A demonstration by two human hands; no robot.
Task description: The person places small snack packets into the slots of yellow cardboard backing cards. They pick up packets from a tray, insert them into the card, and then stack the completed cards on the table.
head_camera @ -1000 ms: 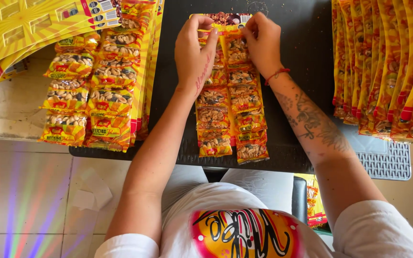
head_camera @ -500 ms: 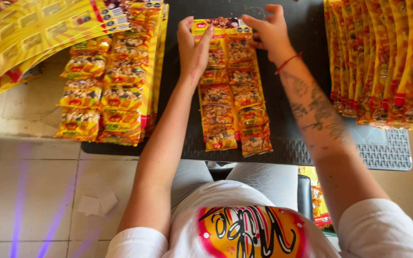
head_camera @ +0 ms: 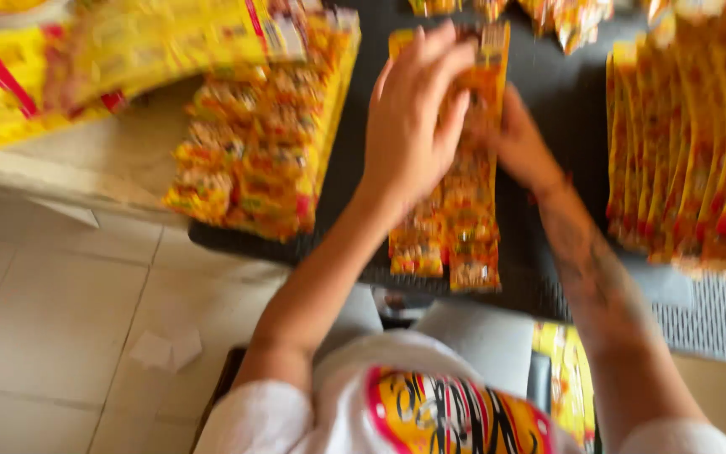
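My hands have come together over the strip of snack packets (head_camera: 455, 202) since half a second ago, when they were apart at its top corners. My left hand (head_camera: 413, 126) lies on the strip's upper part, fingers spread and lightly curled, touching the packets; the blur hides whether it grips them. My right hand (head_camera: 518, 143) is just beside it at the strip's right edge; I cannot tell how far open it is. The strip lies lengthwise on the dark mat (head_camera: 565, 126), between a stack of packets (head_camera: 254, 160) on my left and overlapping rows (head_camera: 691, 160) on my right.
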